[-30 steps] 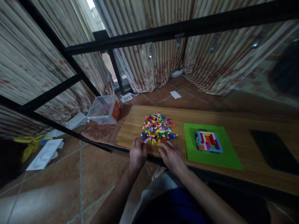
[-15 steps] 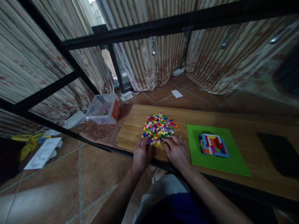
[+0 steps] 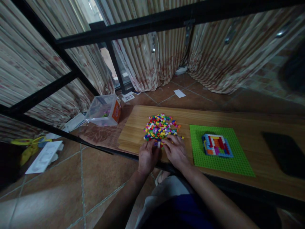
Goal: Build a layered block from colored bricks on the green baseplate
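Note:
Toy building bricks (image 3: 159, 125) of many colours lie in a loose pile on the wooden board. At the pile's near edge my left hand (image 3: 147, 156) is closed on a small purple brick (image 3: 155, 144), with a white piece (image 3: 159, 144) right beside it. My right hand (image 3: 175, 152) faces it from the right, its fingers bent together low over the near bricks; whatever they pinch is too small to make out. To the right, a blue-walled brick build (image 3: 217, 145) with red, white, orange and pink pieces inside sits on a green studded baseplate (image 3: 238, 163).
A clear plastic box (image 3: 100, 116) with an orange label and a few pieces inside stands at the board's left end. A dark flat object (image 3: 283, 152) lies on the wooden board (image 3: 188, 116) at the right. Black metal bars (image 3: 147, 28) and curtains (image 3: 143, 66) stand behind.
My hands have drawn closer together at the pile's near edge. The white piece now shows beside the purple brick at my left fingertips. The view has shifted slightly.

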Available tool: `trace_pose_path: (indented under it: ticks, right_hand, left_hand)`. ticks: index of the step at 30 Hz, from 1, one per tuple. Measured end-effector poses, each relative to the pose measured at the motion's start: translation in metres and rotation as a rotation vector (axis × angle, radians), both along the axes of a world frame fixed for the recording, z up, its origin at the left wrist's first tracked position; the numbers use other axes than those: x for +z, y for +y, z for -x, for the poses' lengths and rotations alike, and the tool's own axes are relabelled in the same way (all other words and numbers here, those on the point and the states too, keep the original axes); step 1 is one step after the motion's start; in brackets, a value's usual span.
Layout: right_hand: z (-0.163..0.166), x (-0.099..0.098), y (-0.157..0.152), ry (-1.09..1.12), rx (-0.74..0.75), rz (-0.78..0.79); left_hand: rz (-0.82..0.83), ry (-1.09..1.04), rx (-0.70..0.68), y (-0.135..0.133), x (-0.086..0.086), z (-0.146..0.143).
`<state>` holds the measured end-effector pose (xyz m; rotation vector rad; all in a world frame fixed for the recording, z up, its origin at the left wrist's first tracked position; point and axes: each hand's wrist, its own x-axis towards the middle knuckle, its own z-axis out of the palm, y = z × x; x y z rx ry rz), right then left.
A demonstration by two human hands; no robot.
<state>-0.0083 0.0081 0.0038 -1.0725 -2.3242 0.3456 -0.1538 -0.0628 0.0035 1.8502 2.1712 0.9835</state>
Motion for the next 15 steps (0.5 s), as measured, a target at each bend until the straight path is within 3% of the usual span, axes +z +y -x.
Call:
trace_pose_path:
  ticks: [5,15]
  right_hand:
    - [-0.018,-0.003,0.007,0.029,-0.121,-0.035]
    - [0.005,0.001,-0.019,0.077,-0.032,-0.011]
  left_hand:
    - [0.004,-0.022,0.01,0.0,-0.002,0.001]
    - [-0.055,-0.022,-0.026,0.005,-0.006,0.007]
